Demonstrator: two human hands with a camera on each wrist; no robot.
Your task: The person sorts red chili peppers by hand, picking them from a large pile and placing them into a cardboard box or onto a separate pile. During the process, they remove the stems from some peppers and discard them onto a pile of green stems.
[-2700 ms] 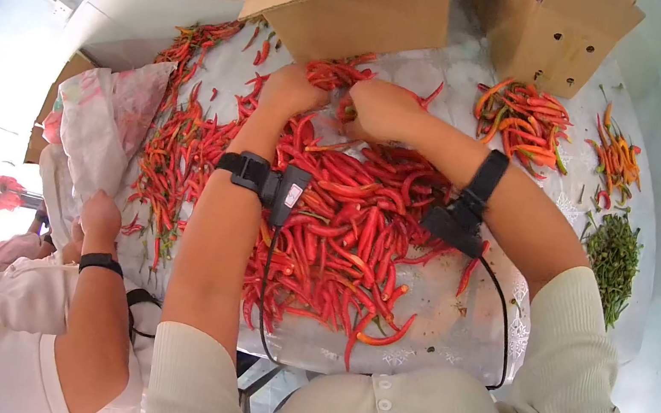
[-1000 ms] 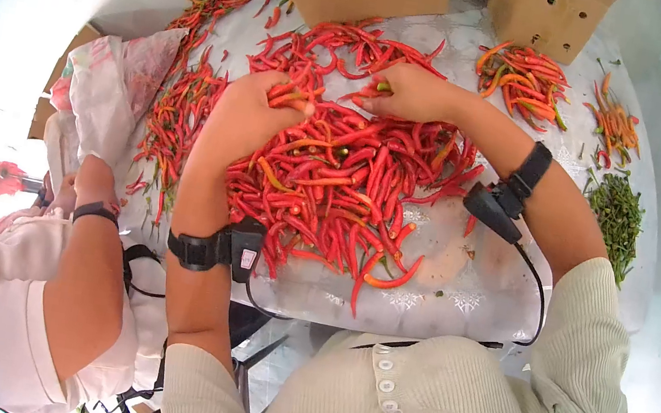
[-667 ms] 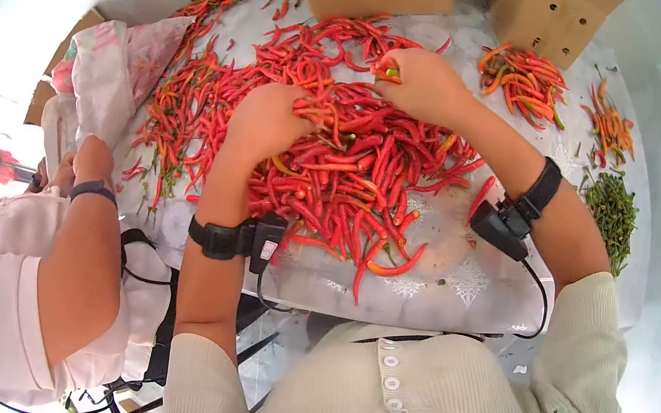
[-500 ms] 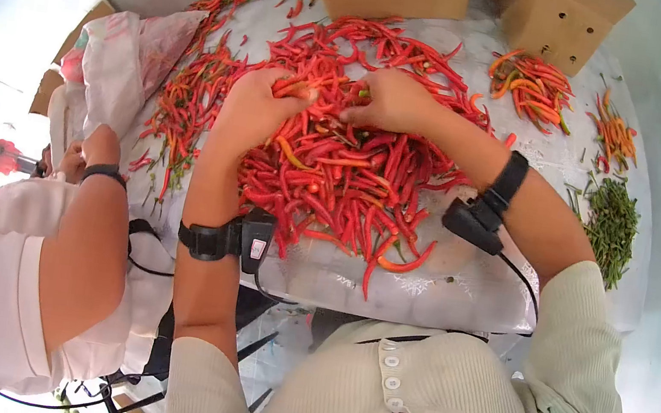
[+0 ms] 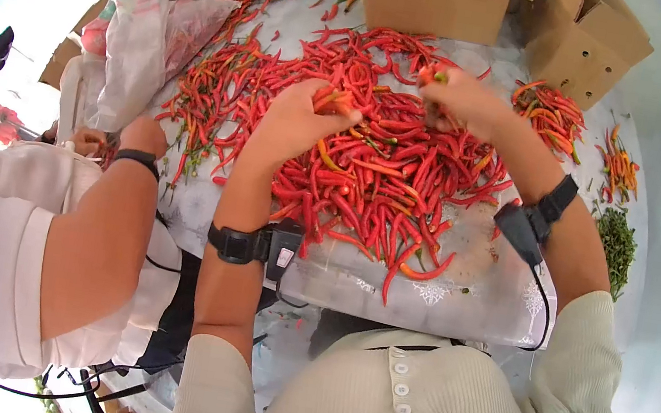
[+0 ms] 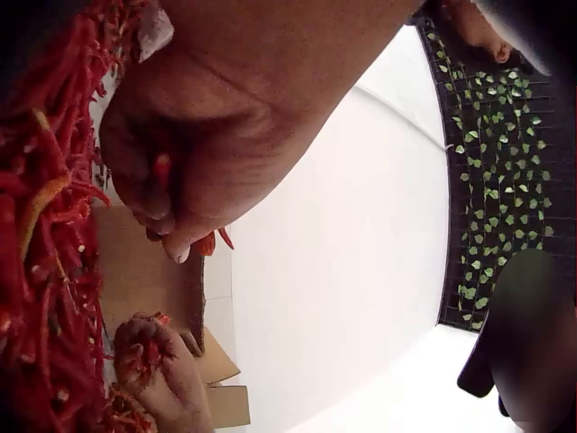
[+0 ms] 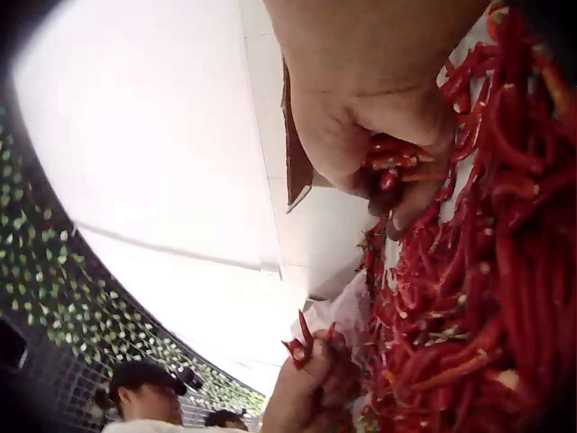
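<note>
A large heap of red chili peppers [image 5: 386, 181] covers the middle of the table, a few of them orange. My left hand [image 5: 296, 123] grips several chilies above the heap's left side; their tips poke past its fingers in the right wrist view. Slightly blurred, my right hand [image 5: 472, 104] is over the heap's far right part. In the right wrist view the right hand [image 7: 361, 117] has its fingers curled round a small bunch of chilies [image 7: 392, 162]. The two hands are apart, with the heap between and below them.
Two cardboard boxes [image 5: 432, 2] [image 5: 588, 53] stand at the back. Smaller piles lie to the right: red-orange chilies [image 5: 548, 116], thin orange ones [image 5: 618, 166] and green stems or chilies [image 5: 614, 247]. A whitish sack [image 5: 135, 46] and another person [image 5: 39, 247] are on the left.
My hands were close together at the far side, then came back over the heap. In the last half second the right hand has drawn away from the left. The head view has shifted.
</note>
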